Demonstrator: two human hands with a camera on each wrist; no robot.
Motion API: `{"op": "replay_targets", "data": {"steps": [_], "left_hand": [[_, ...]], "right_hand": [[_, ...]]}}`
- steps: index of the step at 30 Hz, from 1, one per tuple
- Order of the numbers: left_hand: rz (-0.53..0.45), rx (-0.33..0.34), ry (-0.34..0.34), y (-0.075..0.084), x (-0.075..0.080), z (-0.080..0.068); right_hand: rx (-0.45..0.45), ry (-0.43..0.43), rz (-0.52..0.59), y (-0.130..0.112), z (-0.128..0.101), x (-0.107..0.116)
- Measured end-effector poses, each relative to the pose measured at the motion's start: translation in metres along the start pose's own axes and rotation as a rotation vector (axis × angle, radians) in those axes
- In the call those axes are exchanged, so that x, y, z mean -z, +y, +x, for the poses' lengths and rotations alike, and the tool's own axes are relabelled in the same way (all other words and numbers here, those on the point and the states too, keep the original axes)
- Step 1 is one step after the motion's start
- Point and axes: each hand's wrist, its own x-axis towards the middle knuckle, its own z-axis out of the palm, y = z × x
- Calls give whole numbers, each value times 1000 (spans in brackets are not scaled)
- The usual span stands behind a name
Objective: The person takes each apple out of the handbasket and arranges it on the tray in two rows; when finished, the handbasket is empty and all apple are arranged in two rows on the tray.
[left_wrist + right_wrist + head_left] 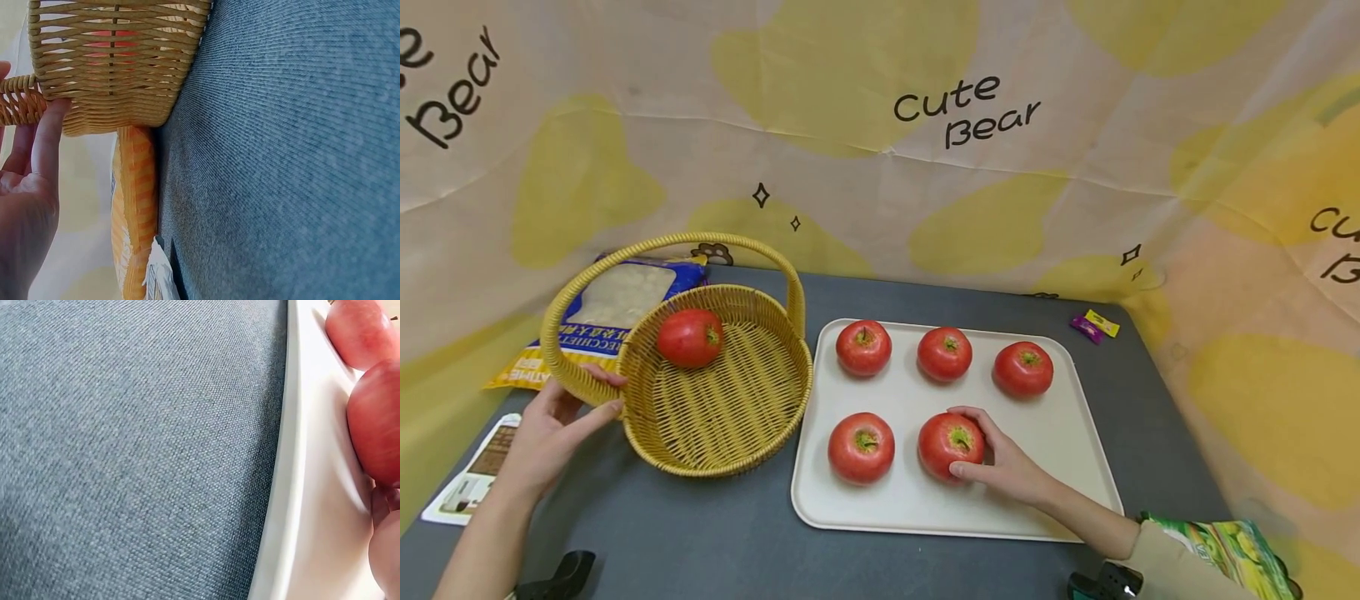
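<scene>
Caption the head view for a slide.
Left hand steadies a basket holding one apple; right hand grips another on the tray.

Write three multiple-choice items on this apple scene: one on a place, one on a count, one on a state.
1. Where does the lone apple lie?
A. in the wicker basket
B. on the bare table
C. on the snack bag

2. How many apples are on the tray?
A. three
B. five
C. seven

3. What does the right hand do?
A. rests flat on the table
B. lifts the tray
C. grasps the front right apple

Answers: 1 A, it sits inside the weave; 2 B, three behind and two in front; 3 C, its fingers curl round that apple.
</scene>
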Motion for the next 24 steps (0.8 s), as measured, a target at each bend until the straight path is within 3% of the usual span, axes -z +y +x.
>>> {"op": "replay_targets", "data": {"steps": [7,12,19,24], "left_hand": [[18,-19,-1,-1,1,1],[17,-29,-6,-2,1,1],[-12,-34,-10,-2,1,1],[3,-26,0,-3,0,0]], "right_hand": [[8,3,10,-3,2,2],[103,-9,-9,-14,11,9],[231,7,-78,-58,43,13],[248,-44,-64,-96,76,-10]]}}
